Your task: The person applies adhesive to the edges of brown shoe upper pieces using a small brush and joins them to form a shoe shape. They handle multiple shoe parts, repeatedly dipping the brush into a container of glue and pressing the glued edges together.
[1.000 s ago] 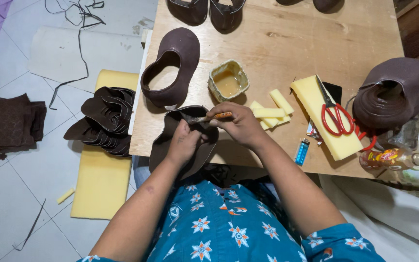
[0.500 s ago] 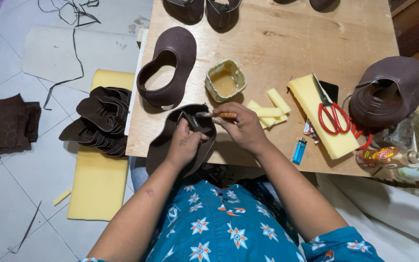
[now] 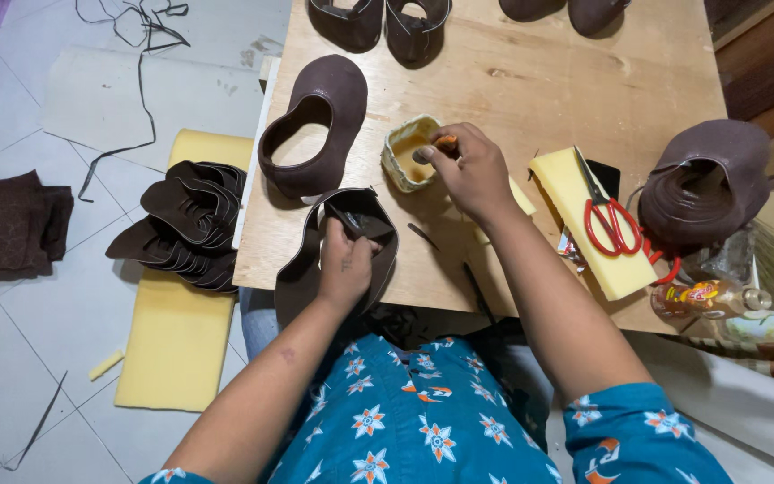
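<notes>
Plywood worktable (image 3: 530, 81) over pale tiled floor. Brown shoe upper (image 3: 315, 269) lies at the table's near edge, pinned by left hand (image 3: 347, 260), fingers closed on its upper edge. Looks soft, floppy, light; probably best held by the rim. Right hand (image 3: 468, 166) pinches an orange-handled applicator (image 3: 443, 142), tip in the small glue tub (image 3: 409, 154) just beyond. Another upper (image 3: 315, 125) sits close left of tub. Yellow foam block (image 3: 584, 224) w/ red scissors (image 3: 615, 224) to the right, finished uppers (image 3: 185, 224) stacked on floor.
</notes>
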